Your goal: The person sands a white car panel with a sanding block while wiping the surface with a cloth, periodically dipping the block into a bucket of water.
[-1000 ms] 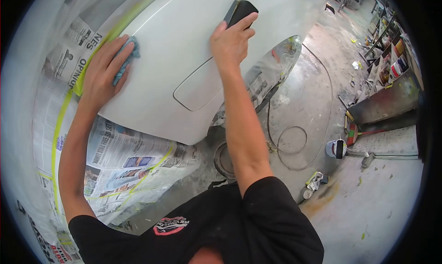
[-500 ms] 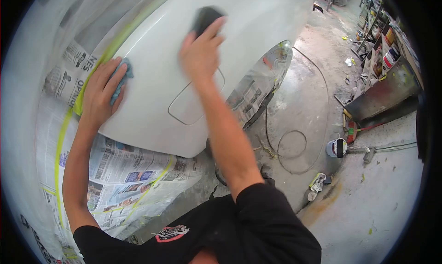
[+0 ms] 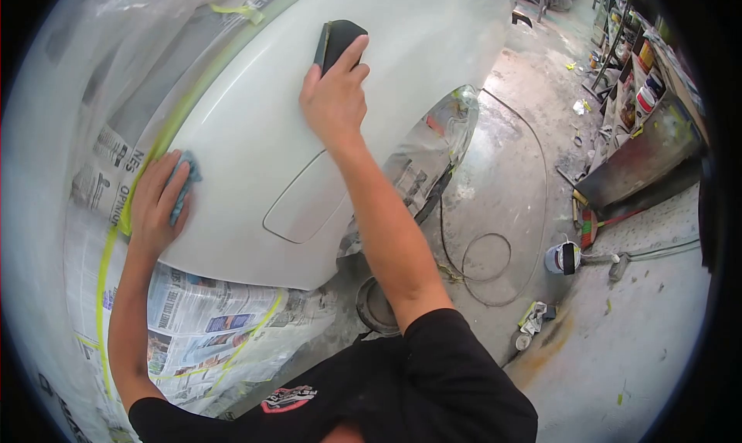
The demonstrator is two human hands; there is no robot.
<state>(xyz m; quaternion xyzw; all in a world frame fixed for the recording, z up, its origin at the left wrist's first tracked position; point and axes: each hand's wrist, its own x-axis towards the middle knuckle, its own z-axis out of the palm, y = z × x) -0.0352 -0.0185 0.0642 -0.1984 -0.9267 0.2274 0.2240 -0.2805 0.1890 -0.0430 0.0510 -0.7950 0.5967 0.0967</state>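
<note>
A pale car panel [image 3: 232,180] fills the middle, with a rectangular outline [image 3: 305,203] on it. My right hand [image 3: 336,99] grips a black block [image 3: 342,42] that lies against the upper part of the panel. Near the panel's left edge, my left hand [image 3: 161,199] rests with a blue cloth [image 3: 185,184] under its fingers. Yellow-green tape [image 3: 166,126] and newspaper [image 3: 108,172] run along that edge beside my left hand.
Newspaper masking [image 3: 197,311] covers the area below the panel. Right of it, a hose [image 3: 545,188] loops over the floor near a white bucket [image 3: 562,259]. Shelves of cans [image 3: 645,99] and a dark panel [image 3: 645,161] stand at the right.
In the view, the panel and my left hand with the cloth appear lower. My right hand and the black block remain at the upper panel, now less blurred, with the block turned slightly.
</note>
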